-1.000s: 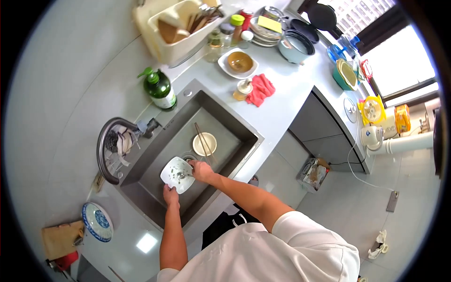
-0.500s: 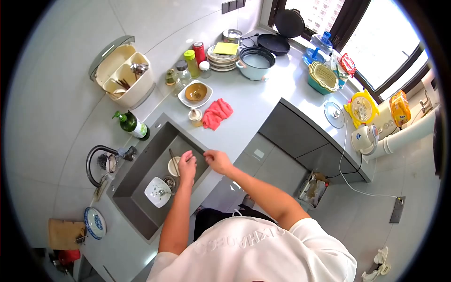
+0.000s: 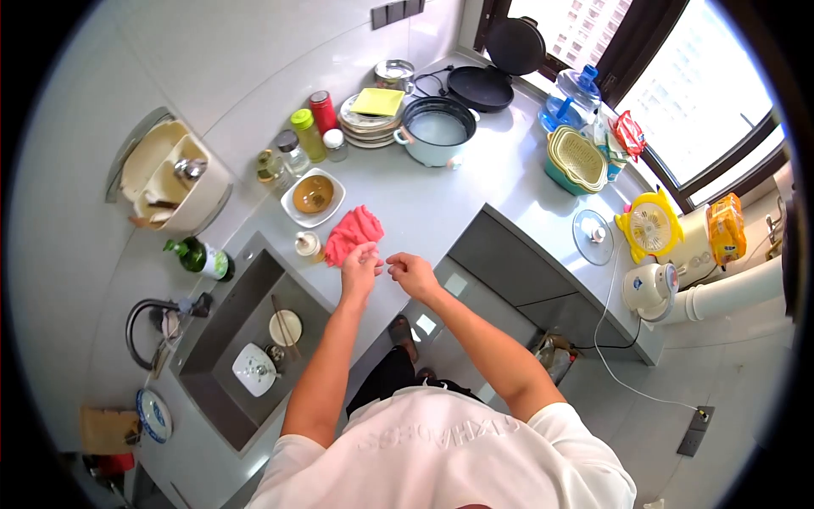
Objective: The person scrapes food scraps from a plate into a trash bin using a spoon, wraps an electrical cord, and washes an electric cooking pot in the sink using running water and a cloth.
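My left hand (image 3: 362,268) is over the counter's front part, at the lower right edge of a crumpled pink cloth (image 3: 353,235). Its fingers are loosely bent and nothing shows in them. To its right, above the counter edge, my right hand (image 3: 411,275) hangs with half-curled fingers and no visible object. A small pump bottle (image 3: 309,245) stands left of the cloth. Behind it, a brown bowl (image 3: 313,194) sits on a white square dish (image 3: 336,207). In the sink (image 3: 222,403) lie a square white bowl (image 3: 253,370) and a round bowl (image 3: 286,327) with chopsticks (image 3: 280,316) across it.
A green soap bottle (image 3: 202,259) and black faucet (image 3: 136,327) stand along the sink's wall side. Jars, stacked plates (image 3: 370,136) and a light-blue pot (image 3: 437,131) line the back. Farther right are a glass lid (image 3: 592,237), baskets (image 3: 578,159) and a yellow fan (image 3: 649,223).
Both hands have moved from over the sink to the counter's front edge beside the pink cloth. The camera view has shifted, and the chopsticks and bowls remain in the sink.
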`<state>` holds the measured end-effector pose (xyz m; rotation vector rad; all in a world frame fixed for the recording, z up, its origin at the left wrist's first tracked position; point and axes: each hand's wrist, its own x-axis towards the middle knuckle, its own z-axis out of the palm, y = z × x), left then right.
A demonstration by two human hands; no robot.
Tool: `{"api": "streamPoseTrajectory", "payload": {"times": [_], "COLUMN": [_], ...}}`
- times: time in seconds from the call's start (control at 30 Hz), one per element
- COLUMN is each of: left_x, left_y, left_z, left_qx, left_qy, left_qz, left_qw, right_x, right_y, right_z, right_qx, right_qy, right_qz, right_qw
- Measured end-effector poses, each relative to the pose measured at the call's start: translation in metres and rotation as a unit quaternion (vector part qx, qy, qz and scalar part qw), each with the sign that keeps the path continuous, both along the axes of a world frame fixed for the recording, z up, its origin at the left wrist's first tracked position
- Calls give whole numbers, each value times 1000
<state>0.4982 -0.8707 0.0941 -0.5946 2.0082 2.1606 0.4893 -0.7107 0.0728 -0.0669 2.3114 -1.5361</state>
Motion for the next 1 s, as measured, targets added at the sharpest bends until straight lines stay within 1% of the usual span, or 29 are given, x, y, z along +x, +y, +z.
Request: {"api": "streamPoseTrajectory", "payload": {"times": [0.07, 0.17, 0.27, 0.33, 0.4, 0.5, 0.6, 0.67, 0.7, 0.73, 0.77, 0.8, 0.87, 0.93, 0.97, 1.0], "left_x": [-36, -84, -134, -165, -194, -235, -269, -291, -300, -308, -317, -324, -337, -350, -352, -355], "left_y": [6, 22, 35, 44, 48, 55, 62, 69, 69, 71, 73, 78, 84, 87, 89, 92], "left_z": [-15, -30, -29, -25, -21, -27, -42, -45, -52, -55, -58, -58, -60, -63, -65, -66], "left_qx": [25, 58, 55, 49, 43, 38, 38, 31, 39, 56, 73, 90, 105, 111, 110, 109], "left_qy": [-3, -20, -29, -35, -39, -43, -48, -53, -57, -64, -80, -98, -109, -110, -108, -104], "left_qz": [-6, -8, -26, -34, -36, -26, 3, 39, 59, 78, 110, 140, 162, 178, 183, 188], "left_qw": [1000, 998, 998, 998, 998, 998, 998, 997, 996, 993, 988, 981, 975, 971, 971, 971], "right_x": [-28, -65, -112, -141, -176, -228, -286, -328, -349, -368, -387, -402, -430, -452, -457, -463], "right_y": [14, 42, 79, 103, 129, 163, 195, 211, 218, 226, 232, 234, 237, 241, 243, 245], "right_z": [-3, 7, 11, 26, 13, 25, 17, 14, 9, -2, -13, -21, -39, -36, -35, -45], "right_qx": [9, 33, 43, 24, -17, -37, -56, -15, -19, -25, -5, 15, 61, -56, -112, -133], "right_qy": [-5, -56, -54, -64, -71, -47, -13, 15, 19, 22, 21, 54, 118, -6, -70, -93], "right_qz": [14, -22, -61, -108, -157, -211, -246, -259, -267, -279, -272, -267, -255, -220, -200, -212], "right_qw": [1000, 998, 996, 992, 985, 976, 968, 966, 963, 960, 962, 962, 958, 974, 971, 964]}}
